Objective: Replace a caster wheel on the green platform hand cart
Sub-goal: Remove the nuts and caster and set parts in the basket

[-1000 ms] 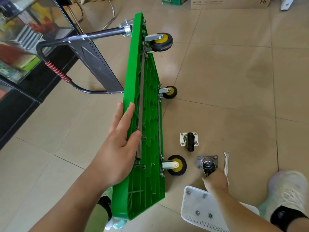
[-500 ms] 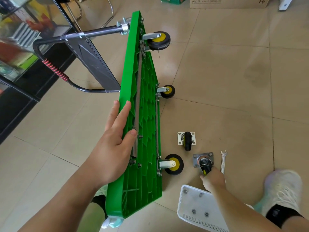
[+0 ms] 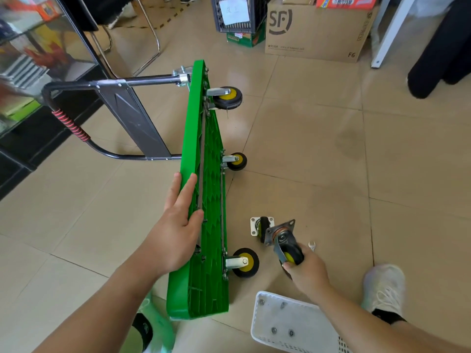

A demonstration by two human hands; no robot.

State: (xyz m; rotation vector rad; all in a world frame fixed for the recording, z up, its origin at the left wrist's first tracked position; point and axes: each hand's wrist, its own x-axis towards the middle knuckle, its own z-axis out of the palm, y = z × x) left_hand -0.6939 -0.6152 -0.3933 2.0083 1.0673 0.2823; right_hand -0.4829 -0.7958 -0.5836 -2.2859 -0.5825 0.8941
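The green plastic platform cart [image 3: 204, 174] stands on its long edge on the beige tiled floor [image 3: 331, 149], and we see our left hand [image 3: 175, 230] resting flat on its upper edge, fingers straight. Our right hand [image 3: 308, 273] grips a loose black caster wheel [image 3: 286, 243] with a grey metal plate, near the cart's close end. A second loose caster [image 3: 262, 224], a steel wrench [image 3: 312, 246] and a white plastic basket [image 3: 254, 324] lie beside. A brown cardboard box [image 3: 316, 34] stands behind.

One green plastic platform cart [image 3: 190, 159] carries three black-and-yellow caster wheels [image 3: 227, 97] [image 3: 235, 161] [image 3: 245, 262], plus two loose steel-plated casters [image 3: 290, 248] [image 3: 262, 224]. There is one silver wrench [image 3: 312, 245] and one white plastic basket [image 3: 303, 324] with four small fasteners [image 3: 274, 329].
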